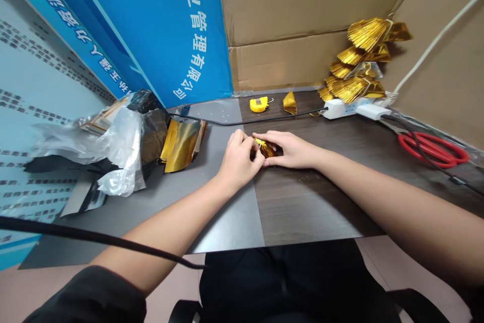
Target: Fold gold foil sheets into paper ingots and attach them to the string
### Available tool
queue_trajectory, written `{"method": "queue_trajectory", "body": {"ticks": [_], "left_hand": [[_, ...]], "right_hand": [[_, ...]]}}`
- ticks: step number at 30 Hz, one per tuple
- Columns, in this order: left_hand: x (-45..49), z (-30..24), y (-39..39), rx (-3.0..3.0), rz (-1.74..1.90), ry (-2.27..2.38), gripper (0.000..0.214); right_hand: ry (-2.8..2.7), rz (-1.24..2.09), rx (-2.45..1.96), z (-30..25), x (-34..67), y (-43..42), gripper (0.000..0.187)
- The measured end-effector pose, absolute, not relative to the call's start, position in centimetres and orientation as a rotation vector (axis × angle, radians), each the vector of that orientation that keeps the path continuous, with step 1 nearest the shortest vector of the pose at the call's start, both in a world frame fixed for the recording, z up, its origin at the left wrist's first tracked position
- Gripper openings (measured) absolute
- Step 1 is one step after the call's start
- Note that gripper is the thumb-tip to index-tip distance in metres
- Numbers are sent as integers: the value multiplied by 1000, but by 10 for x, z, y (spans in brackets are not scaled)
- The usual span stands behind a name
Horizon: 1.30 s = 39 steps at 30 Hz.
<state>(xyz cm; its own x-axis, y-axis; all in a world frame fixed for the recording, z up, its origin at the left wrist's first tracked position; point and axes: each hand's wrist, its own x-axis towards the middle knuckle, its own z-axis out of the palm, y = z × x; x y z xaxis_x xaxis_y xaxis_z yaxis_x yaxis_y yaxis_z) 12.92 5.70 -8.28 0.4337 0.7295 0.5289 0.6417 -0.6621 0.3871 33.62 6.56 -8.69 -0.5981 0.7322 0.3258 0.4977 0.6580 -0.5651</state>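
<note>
A small bundle of folded gold foil paper with a pale band around it lies between my two hands, just above the tabletop. My left hand pinches its left end with thumb and fingertips. From the other side, my right hand closes its thumb and fingers around the bundle. The fingers cover much of the foil. To the left, a stack of gold foil sheets leans out of crumpled plastic wrapping.
A yellow tape measure and a folded gold piece stand behind the hands. A black cable runs to a white power strip. Several tied gold fans pile up beside a red cable coil. Cardboard backs the desk.
</note>
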Motion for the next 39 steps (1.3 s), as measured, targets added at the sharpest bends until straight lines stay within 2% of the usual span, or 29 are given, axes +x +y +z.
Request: {"method": "queue_trajectory", "body": {"ticks": [4, 8, 9, 15, 24, 32, 39], "left_hand": [[128, -82, 58, 2522, 1027, 1227, 9], [127, -83, 61, 2510, 1054, 1224, 12], [127, -83, 61, 2506, 1067, 1220, 13], [127, -85, 62, 2524, 1098, 1208, 13], [123, -76, 57, 2799, 891, 1398, 9], [124, -71, 52, 2923, 698, 1425, 13], [126, -76, 52, 2872, 797, 1517, 20]], "right_hand": [[-2255, 651, -994, -82, 335, 61, 62], [-2292, 517, -945, -79, 334, 57, 19], [-2321, 453, -926, -79, 334, 57, 13], [-2306, 272, -941, -81, 336, 57, 16], [-2336, 360, -898, -74, 341, 55, 5], [-2308, 357, -960, -74, 345, 56, 13], [-2266, 394, -977, -77, 344, 59, 15]]}}
